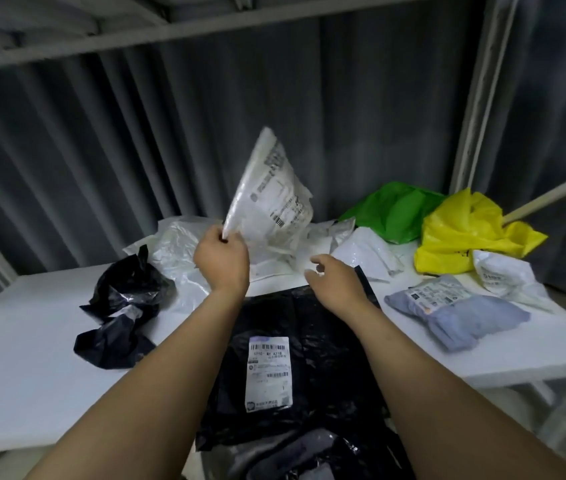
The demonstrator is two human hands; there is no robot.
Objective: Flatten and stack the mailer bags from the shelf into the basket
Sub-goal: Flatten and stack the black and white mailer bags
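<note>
My left hand (222, 261) pinches a corner of a white mailer bag (271, 192) with a printed label and holds it upright above the white shelf (32, 358). Just to the right, my right hand (335, 280) hovers with loosely curled fingers and holds nothing. Under both forearms a large black mailer bag (312, 341) with a white shipping label (268, 374) lies flat and hangs over the shelf's front edge. More white mailer bags (177, 251) lie crumpled behind my hands. The basket cannot be made out.
A crumpled black bag (125, 303) lies at the left. At the right are a green bag (392, 209), a yellow bag (465, 233), a grey-blue mailer (458, 313) and another white mailer (503, 275). A grey curtain hangs behind; a metal post (479, 98) stands at the right.
</note>
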